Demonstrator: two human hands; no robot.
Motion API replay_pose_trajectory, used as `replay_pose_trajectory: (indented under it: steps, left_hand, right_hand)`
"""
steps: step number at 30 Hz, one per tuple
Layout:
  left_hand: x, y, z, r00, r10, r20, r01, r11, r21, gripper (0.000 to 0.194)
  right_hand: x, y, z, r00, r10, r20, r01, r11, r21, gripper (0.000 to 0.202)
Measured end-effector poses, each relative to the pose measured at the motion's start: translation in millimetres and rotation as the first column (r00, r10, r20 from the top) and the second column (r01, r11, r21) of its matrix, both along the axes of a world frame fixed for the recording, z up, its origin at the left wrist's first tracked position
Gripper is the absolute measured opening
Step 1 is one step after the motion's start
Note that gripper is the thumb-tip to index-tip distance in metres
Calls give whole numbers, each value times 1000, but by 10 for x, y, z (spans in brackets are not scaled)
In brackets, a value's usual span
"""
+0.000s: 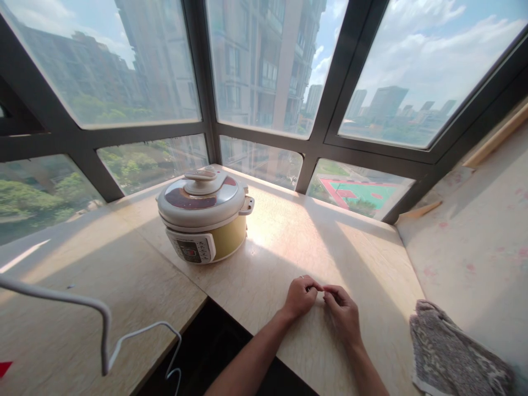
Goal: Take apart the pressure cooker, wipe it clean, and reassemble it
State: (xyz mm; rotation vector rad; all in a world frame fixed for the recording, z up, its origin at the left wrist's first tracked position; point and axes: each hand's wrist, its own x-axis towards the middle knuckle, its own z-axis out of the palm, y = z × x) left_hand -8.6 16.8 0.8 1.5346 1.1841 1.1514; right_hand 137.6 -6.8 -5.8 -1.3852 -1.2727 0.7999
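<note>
My left hand (302,298) rests over the stone-look countertop (264,280), its fingers curled into a pinch and a ring on one finger. Facing it, my right hand (342,312) is closed too, thumb and forefinger pressed together. The fingertips of both hands meet or nearly meet; whatever lies between them, if anything, is too small to make out. Beyond my hands to the left stands an electric pressure cooker (202,217), cream and olive-yellow, with its lid on and a control panel (192,248) on its front. Neither hand touches it.
A grey patterned towel (454,352) lies at the right by the floral wall (474,253). A thick cable (61,296) and a thin white cord (144,329) cross the left side. The counter edge drops to a dark gap (218,330). Windows (264,66) enclose the back.
</note>
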Motion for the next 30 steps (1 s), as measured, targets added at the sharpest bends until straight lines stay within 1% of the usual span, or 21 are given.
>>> replay_pose_trajectory:
  steps: [5, 12, 17, 27, 30]
  left_hand:
    - [3, -7, 6, 1000, 14, 18, -14, 1000, 2, 28]
    - [4, -12, 9, 999, 6, 46, -6, 1000, -3, 28]
    - [6, -7, 2, 1000, 8, 29, -9, 1000, 6, 28]
    - [7, -11, 2, 999, -5, -41, 6, 1000, 14, 29]
    - [6, -12, 3, 999, -2, -44, 3, 1000, 17, 29]
  right_hand:
    - [1, 10, -28, 1000, 25, -15, -25, 999, -19, 30]
    - [-9, 25, -88, 996, 40, -83, -43, 999, -28, 38]
    - [-12, 16, -74, 994, 81, -67, -83, 996, -14, 37]
    - [-17, 2, -23, 998, 58, 12, -58, 998, -2, 31]
    - [-18, 0, -13, 998, 71, 2, -71, 998, -1, 31]
